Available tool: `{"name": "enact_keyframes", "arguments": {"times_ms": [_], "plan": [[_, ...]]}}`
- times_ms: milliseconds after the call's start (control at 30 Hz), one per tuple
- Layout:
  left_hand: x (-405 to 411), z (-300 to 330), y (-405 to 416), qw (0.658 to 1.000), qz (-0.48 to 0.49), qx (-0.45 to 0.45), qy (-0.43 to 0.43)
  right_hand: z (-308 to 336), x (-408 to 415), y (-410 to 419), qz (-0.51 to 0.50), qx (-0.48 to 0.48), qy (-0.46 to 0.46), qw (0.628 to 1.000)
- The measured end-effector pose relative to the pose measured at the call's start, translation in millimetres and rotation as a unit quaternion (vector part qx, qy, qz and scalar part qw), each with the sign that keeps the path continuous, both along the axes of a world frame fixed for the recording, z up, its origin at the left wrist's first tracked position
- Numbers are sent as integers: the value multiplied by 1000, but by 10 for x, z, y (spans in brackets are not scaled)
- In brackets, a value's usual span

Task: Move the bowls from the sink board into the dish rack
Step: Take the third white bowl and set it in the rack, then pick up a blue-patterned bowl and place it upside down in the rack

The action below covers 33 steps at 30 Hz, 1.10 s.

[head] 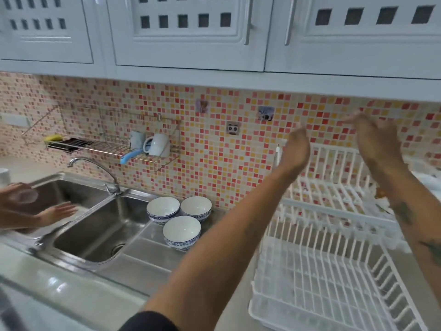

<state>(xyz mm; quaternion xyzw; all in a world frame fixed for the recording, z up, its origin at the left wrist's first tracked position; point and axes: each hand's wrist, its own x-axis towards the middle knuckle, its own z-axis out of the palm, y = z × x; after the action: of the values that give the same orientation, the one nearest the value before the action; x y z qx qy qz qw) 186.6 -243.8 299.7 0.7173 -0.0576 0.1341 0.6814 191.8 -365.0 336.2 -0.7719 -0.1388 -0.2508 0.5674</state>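
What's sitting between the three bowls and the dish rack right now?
In the head view, only the left forearm crosses above that stretch. Between the bowls and the white dish rack lies a bare strip of sink board and counter.

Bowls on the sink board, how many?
3, all upright and empty: back-left bowl, back-right bowl, front bowl. None in the dish rack yet. No others in view.

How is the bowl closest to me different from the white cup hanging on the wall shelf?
The nearest bowl sits upright on the sink board, mouth up; the white cup rests in the wire wall shelf, tipped over. The bowl has a blue pattern around its outside; the cup looks plain. The bowl is wide and shallow; the cup is taller and narrower. Both are white inside.
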Motion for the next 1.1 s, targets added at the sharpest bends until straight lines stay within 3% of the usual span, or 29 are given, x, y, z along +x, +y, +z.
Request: {"name": "enact_keyframes", "arguments": {"times_ms": [133,233,400,700,1100], "plan": [[-110,-154,918,993,78,-86,-4,-65,-48,985,131,71,0,989],[-264,-387,1624,982,152,-111,19,-363,-132,1676,202,52,1,978],[-415,-848,2571,949,262,-163,66,-1077,74,2620,252,36,127,959],[-287,-2021,3561,908,325,-199,172,-2505,671,3427,187,83,350,914],[211,-3431,3892,878,349,-210,252,-3841,1095,3626,85,85,446,887]]}}
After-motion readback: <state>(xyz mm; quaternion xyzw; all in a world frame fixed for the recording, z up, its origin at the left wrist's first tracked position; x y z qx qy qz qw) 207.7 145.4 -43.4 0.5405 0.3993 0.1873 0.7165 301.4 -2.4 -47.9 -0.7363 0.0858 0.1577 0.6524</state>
